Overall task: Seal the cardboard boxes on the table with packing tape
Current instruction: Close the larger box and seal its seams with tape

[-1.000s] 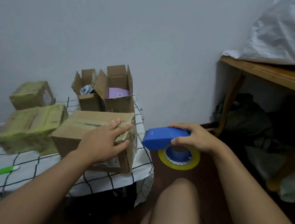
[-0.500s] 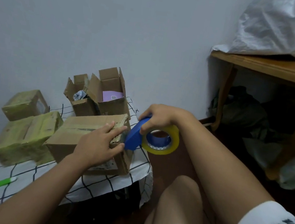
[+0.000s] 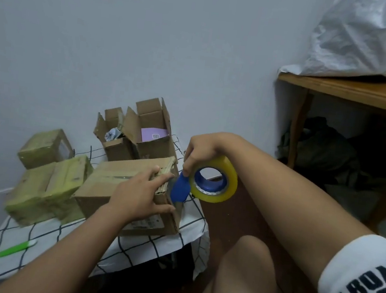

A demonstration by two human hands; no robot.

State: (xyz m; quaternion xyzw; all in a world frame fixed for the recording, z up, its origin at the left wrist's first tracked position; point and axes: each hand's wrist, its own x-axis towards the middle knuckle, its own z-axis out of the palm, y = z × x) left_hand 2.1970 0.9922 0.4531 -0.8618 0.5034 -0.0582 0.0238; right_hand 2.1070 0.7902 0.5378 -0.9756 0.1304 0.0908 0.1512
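Taping the front cardboard box point(image 3: 119, 186) on the worktop point(image 3: 131, 248): left hand point(image 3: 140, 193) presses flat on it; right hand point(image 3: 201, 152) grips the tape dispenser point(image 3: 204, 184) at its right edge. Two open boxes point(image 3: 137, 134) behind remain unsealed.

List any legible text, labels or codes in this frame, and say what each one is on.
"BUA": partial black lettering on the white sleeve; the rest is cut off.
Purple card in the open box: small code mark, too small to read.
Label on the front of the cardboard box: blurred, unreadable.
Tape roll: no print visible.
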